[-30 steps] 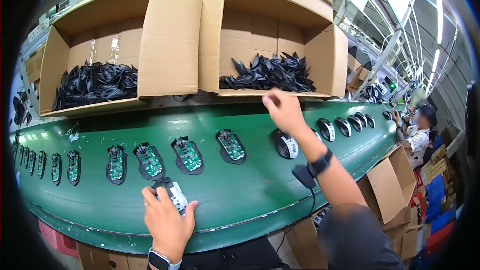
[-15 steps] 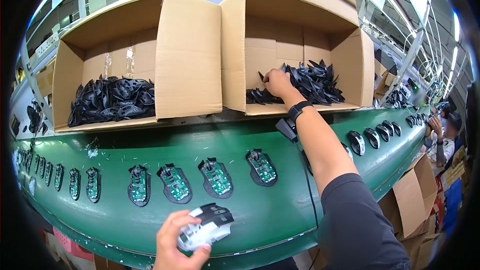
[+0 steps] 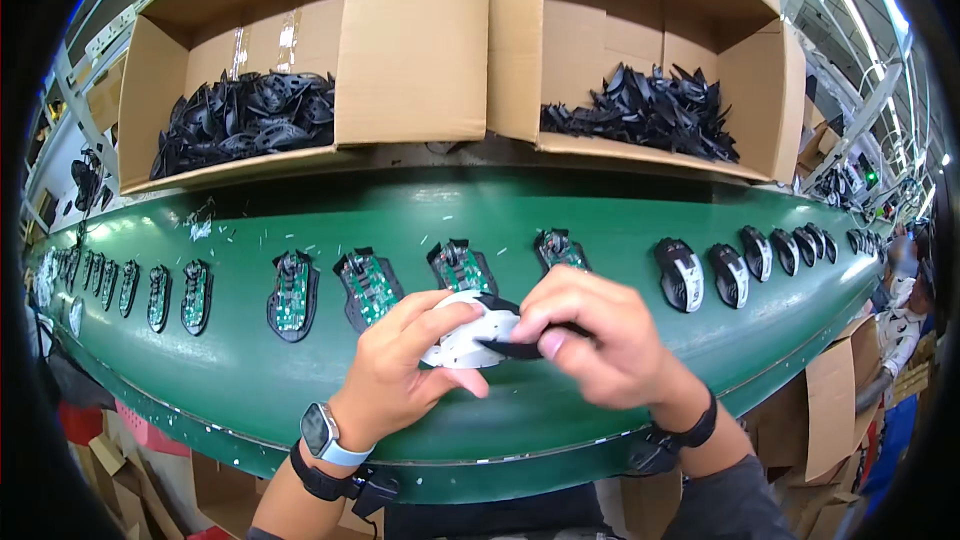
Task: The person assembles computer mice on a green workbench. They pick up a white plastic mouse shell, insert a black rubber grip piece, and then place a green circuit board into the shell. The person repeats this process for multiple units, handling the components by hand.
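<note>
In front of me, over the near part of the belt, my left hand (image 3: 398, 358) grips a white and black computer mouse shell (image 3: 462, 342) by its white end. My right hand (image 3: 605, 340) pinches a thin, curved black plastic side piece (image 3: 515, 349) against the shell's edge; its fingers cover much of the piece and the shell's dark end. Just beyond my hands lie opened mouse bases with green circuit boards, one (image 3: 368, 285) near my left fingers and another (image 3: 562, 248) beyond my right hand.
Two cardboard boxes stand behind the green belt (image 3: 240, 380). Black curved plastic parts fill the bottoms of the left box (image 3: 250, 120) and right box (image 3: 650, 110). Assembled black and white mice (image 3: 680, 275) line the right, more circuit-board bases (image 3: 197, 297) the left. A person (image 3: 900, 325) sits far right.
My right hand has come back from the right box with a black side piece and now meets the shell. My left hand has raised the shell slightly to the right. The view has tilted down.
</note>
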The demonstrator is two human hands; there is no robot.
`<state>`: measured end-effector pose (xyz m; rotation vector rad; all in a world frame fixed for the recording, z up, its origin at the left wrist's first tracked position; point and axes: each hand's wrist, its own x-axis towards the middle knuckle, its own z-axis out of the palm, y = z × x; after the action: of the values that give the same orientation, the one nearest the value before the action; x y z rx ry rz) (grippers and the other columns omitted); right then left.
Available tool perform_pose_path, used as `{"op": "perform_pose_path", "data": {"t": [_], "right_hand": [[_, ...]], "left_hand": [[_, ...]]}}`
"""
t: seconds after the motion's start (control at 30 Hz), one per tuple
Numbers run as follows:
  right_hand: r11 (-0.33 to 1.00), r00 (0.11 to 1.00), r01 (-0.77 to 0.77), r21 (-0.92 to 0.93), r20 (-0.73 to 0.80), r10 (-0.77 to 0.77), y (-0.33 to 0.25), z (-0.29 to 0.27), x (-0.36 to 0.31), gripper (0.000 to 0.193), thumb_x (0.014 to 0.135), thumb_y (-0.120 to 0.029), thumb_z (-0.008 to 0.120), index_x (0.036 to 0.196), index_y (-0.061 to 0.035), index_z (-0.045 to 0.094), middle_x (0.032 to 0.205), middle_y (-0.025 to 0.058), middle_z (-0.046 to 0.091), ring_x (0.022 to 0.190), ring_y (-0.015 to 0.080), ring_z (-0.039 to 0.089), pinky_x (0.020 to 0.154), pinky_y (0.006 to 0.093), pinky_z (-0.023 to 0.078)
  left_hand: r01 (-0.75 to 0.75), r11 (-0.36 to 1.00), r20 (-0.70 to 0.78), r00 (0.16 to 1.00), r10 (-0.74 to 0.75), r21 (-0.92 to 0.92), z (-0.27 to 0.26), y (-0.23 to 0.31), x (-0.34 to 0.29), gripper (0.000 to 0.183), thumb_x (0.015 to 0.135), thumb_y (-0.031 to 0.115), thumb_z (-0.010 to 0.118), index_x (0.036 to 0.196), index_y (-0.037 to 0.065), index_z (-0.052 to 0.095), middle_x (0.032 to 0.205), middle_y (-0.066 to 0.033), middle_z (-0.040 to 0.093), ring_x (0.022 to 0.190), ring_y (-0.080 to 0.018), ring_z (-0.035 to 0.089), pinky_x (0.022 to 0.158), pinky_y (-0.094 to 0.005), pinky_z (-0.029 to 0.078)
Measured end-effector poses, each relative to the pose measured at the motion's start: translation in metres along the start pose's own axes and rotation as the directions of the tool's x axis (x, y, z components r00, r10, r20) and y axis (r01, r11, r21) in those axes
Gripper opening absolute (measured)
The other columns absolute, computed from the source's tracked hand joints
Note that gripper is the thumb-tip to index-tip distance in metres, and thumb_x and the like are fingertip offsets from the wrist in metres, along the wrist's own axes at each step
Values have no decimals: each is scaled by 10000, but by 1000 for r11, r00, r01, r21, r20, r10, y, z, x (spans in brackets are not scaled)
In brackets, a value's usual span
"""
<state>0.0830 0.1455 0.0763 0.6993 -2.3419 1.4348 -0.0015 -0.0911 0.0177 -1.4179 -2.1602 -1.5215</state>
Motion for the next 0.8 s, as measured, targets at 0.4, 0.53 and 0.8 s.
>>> {"op": "perform_pose_path", "data": {"t": [0.4,0.53,0.8], "right_hand": [[991,994,105,-83,3,-105,6,29,-14,264,749,-49,873,981,-128,772,983,37,590,754,204,512,687,323,434],[988,990,137,-75,-8,-138,9,30,-15,291,731,-74,908,983,-135,775,1006,56,588,751,197,499,673,316,451],[965,982,-117,233,-116,147,23,35,-19,901,719,-168,981,1454,-25,480,1316,140,563,1181,278,583,969,384,503]], "left_hand": [[-95,987,134,988,77,130,-6,3,-9,795,629,479,942,1290,112,695,1255,-226,677,1037,-392,720,847,-440,609],[-99,988,183,980,76,120,-8,10,-5,746,686,378,946,1333,126,674,1263,-263,643,1052,-413,686,883,-452,582],[-159,986,200,969,145,56,-11,9,-5,770,694,300,973,1355,108,627,1297,-294,603,1115,-438,655,928,-497,565]]}}
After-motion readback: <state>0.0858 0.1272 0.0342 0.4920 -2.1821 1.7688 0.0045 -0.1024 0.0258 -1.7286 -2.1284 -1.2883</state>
